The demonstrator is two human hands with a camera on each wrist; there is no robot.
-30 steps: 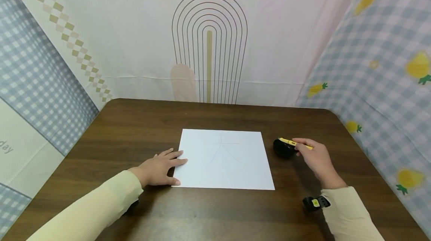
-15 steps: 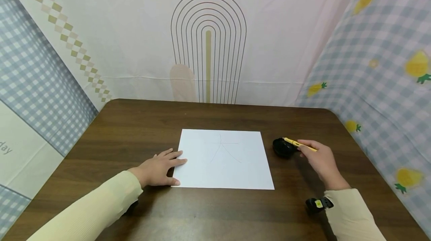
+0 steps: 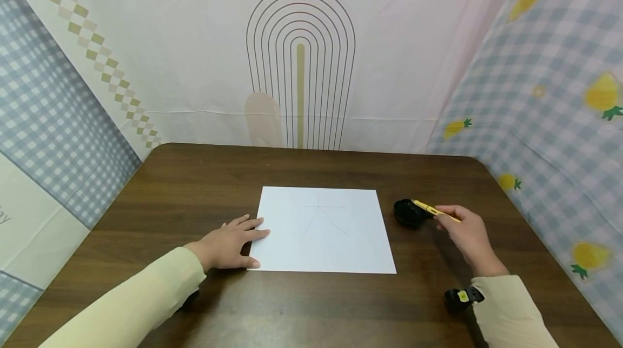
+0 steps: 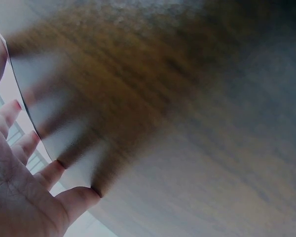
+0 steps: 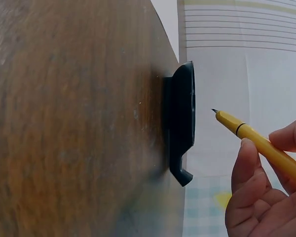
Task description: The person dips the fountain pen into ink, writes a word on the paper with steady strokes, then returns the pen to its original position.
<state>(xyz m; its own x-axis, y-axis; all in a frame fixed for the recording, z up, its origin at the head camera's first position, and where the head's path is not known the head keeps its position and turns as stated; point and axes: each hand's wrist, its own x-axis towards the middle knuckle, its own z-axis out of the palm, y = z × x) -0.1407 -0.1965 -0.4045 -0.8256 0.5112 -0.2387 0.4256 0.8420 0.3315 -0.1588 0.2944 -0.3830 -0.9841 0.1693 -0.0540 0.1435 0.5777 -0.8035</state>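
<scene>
Between thumb and fingers, my right hand (image 3: pixel 467 234) pinches a yellow pen (image 3: pixel 428 208) with a black band and a dark pointed nib. In the right wrist view the pen (image 5: pixel 265 147) is held above a small black dish (image 5: pixel 182 108) with a bent lip, its nib apart from the dish. The black dish (image 3: pixel 408 214) sits on the table to the right of a white sheet of paper (image 3: pixel 326 253). Thin strokes on the paper form a cross with two spreading legs. My left hand (image 3: pixel 227 245) lies with spread fingers on the paper's left edge.
A brown wooden table (image 3: pixel 302 310) carries all of this. Behind it hangs a white cloth (image 3: pixel 413 51) with printed arches, and a blue checked cloth (image 3: pixel 545 137) with yellow fruit closes the right side. A black strap device (image 3: pixel 462 298) is on the right wrist.
My right hand has drawn back to the right and slightly nearer with the pen, whose tip has shifted from the dish's left part to its right part. The left hand stays put.
</scene>
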